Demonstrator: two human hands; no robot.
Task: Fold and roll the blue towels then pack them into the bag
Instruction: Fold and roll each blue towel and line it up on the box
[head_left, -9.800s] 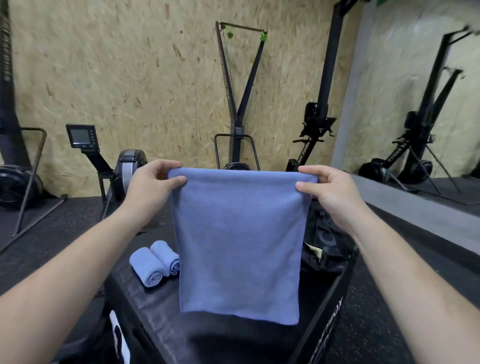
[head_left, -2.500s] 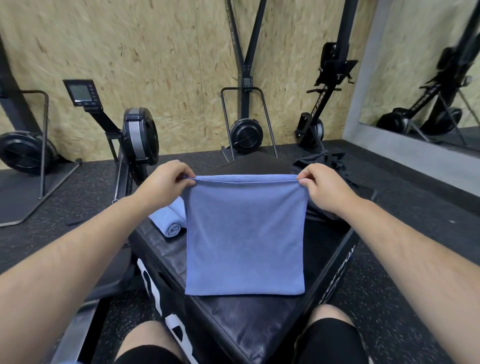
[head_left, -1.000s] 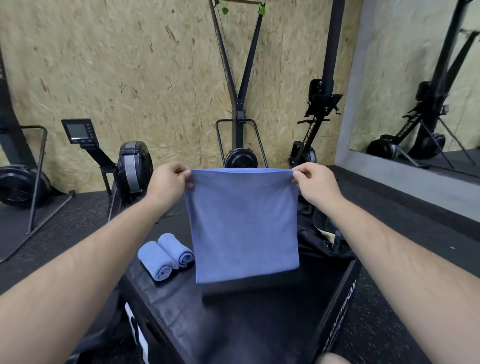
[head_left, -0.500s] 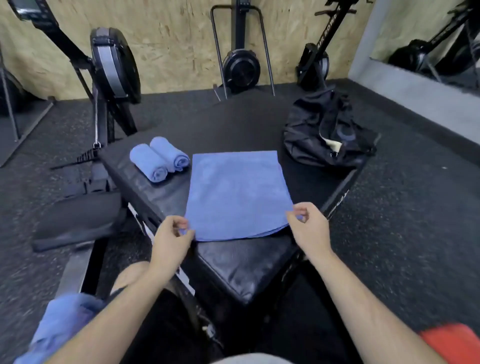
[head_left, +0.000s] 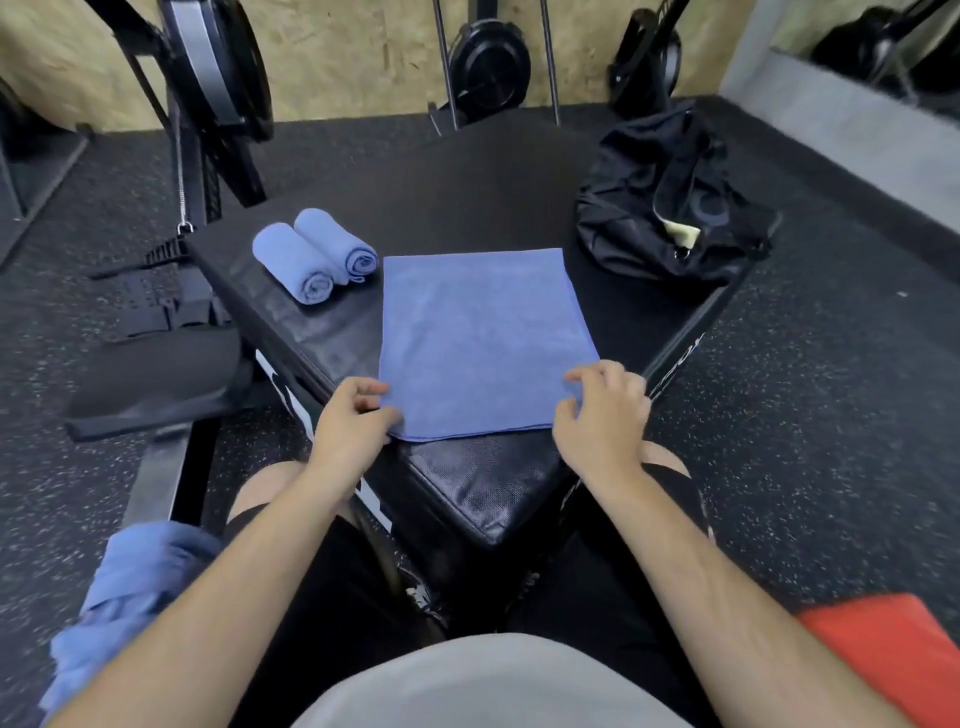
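A folded blue towel (head_left: 483, 338) lies flat on the black padded box (head_left: 483, 483). My left hand (head_left: 353, 421) pinches its near left corner. At the near right corner, my right hand (head_left: 602, 415) has its fingers curled over the edge. Two rolled blue towels (head_left: 314, 254) lie side by side at the box's far left. The black bag (head_left: 670, 208) sits slumped on the far right corner of the box, its top partly agape. A heap of loose blue towels (head_left: 124, 587) rests beside my left thigh.
Rowing machines stand to the left (head_left: 208, 78) and along the chipboard wall (head_left: 488, 67). A black seat pad (head_left: 156, 374) lies left of the box. A red object (head_left: 893, 654) is at the lower right. Rubber floor surrounds the box.
The towel, held up in the air a second ago, now lies flat on the box. Over the last half second my hands stayed at its near corners and the view tilted down.
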